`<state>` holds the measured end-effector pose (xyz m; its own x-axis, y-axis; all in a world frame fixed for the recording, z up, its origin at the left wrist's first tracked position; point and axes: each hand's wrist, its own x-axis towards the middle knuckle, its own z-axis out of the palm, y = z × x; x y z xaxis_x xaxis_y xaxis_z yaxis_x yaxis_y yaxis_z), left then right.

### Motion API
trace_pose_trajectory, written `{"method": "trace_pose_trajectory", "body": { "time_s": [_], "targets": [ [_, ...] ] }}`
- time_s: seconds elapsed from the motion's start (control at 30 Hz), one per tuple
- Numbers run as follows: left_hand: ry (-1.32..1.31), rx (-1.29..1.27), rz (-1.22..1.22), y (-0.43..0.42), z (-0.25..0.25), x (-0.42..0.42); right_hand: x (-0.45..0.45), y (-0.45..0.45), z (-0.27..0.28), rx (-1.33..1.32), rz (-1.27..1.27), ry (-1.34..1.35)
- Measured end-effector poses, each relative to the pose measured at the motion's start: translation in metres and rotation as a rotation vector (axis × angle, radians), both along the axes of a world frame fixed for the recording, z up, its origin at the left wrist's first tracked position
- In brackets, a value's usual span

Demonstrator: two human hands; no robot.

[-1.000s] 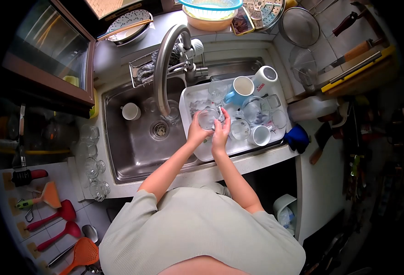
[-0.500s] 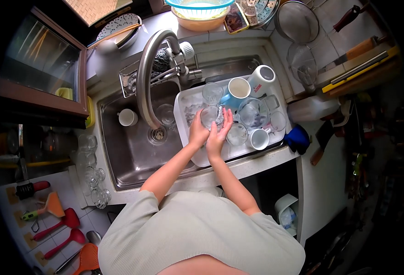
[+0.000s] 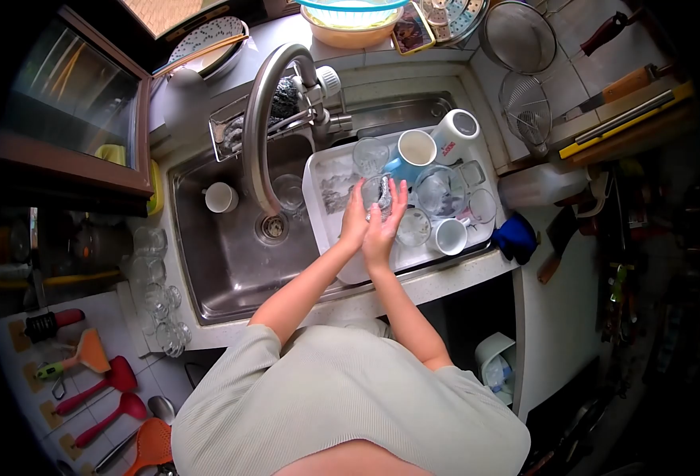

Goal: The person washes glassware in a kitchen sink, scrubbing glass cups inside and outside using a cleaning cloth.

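Note:
A clear drinking glass is held between my two hands above the white tray. My left hand is closed around its left side. From below and the right, my right hand presses on the glass, its fingers reaching up. A crinkled silvery patch shows at the glass by my right fingers; I cannot tell what it is. Around my hands on the tray are another glass, a light-blue mug, a clear bowl, a glass with suds and a white mug.
The tray stands over the right sink basin. In the left basin are a white cup and a clear glass, beneath the arched faucet. Several glasses line the left counter. A blue cloth-like item sits at the right edge.
My hands and the glass have shifted slightly to the right and up, and the glass appears turned. More of the suds on the tray's left side shows now.

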<state>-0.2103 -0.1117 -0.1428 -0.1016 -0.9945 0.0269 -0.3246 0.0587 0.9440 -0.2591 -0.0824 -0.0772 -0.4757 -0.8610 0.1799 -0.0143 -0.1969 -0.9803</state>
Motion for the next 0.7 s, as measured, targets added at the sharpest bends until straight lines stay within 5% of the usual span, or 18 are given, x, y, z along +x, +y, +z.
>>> {"method": "trace_pose_trajectory", "body": {
  "time_s": [0.4,0.7],
  "targets": [
    [0.308,0.103,0.22,0.057,0.05,0.075,0.033,0.033,0.012,0.004,0.209,-0.143],
    [0.514,0.121,0.437,0.096,0.019,0.135,0.082,0.074,0.013,0.151,0.504,-0.28]
  ]
}}
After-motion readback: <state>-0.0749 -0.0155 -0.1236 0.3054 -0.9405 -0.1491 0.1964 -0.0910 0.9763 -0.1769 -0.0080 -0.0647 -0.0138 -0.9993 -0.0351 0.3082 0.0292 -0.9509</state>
